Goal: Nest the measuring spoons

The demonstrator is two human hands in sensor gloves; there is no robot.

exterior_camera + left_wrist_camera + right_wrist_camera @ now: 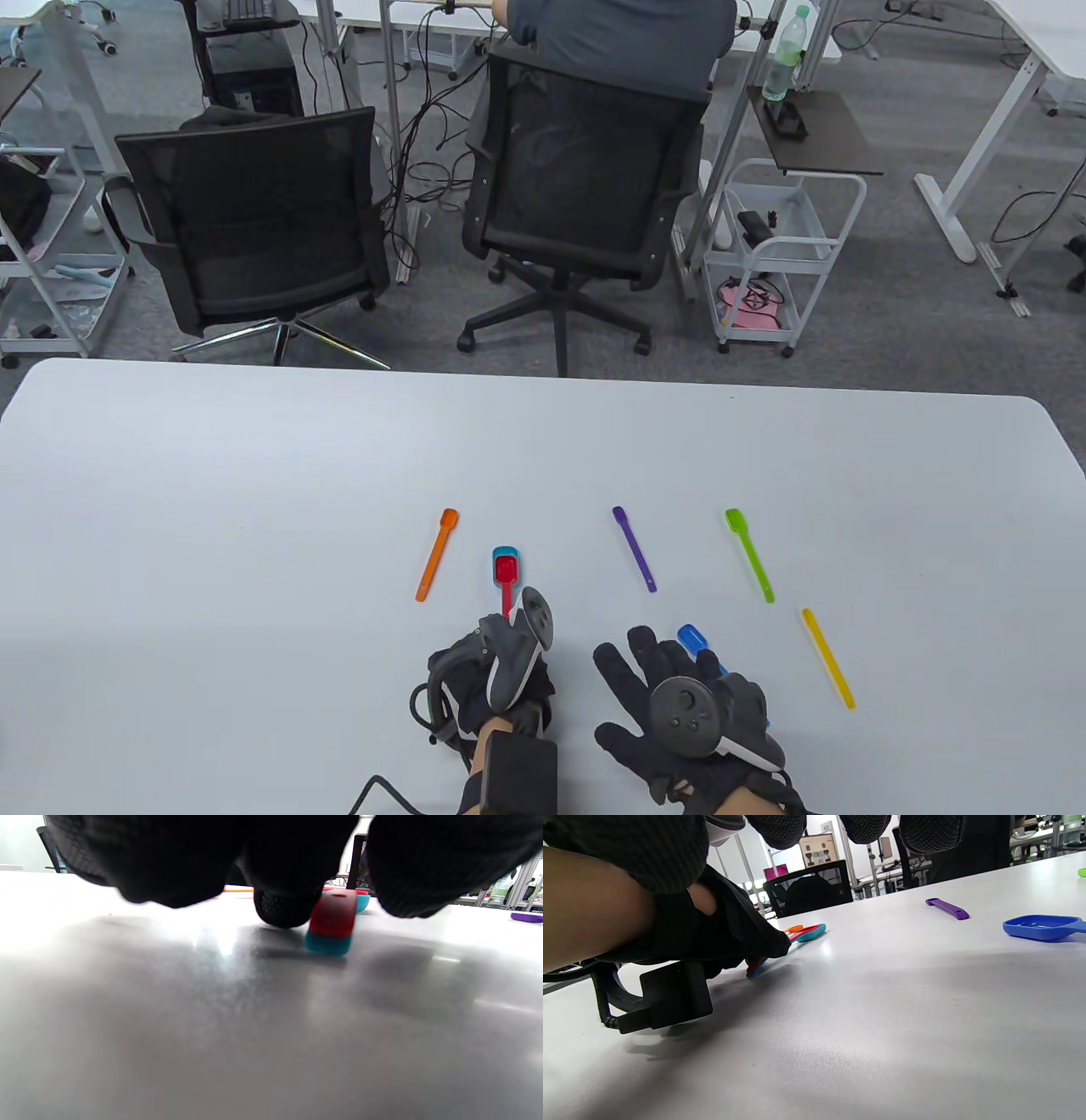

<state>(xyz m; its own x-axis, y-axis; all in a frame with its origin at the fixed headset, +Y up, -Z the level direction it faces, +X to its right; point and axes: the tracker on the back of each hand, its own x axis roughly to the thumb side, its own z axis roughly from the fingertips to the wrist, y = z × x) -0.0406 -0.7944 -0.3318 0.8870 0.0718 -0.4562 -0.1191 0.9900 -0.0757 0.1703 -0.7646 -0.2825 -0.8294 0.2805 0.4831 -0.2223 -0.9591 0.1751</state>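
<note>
A red spoon (506, 570) lies nested in a teal spoon (495, 556) on the white table (254, 509). My left hand (502, 658) grips their stacked handle ends near the front; the left wrist view shows the red handle (334, 914) on the teal one (328, 944) between my fingertips (282, 910). My right hand (670, 692) is open with fingers spread, above the handle of a blue spoon (691, 637), whose bowl (1041, 927) lies flat on the table. Orange (437, 553), purple (634, 548), green (750, 554) and yellow (828, 658) spoons lie apart.
Two black office chairs (585, 178) and a white cart (776, 255) stand beyond the table's far edge. A black sensor box (670, 997) on my left wrist rests near the table's front.
</note>
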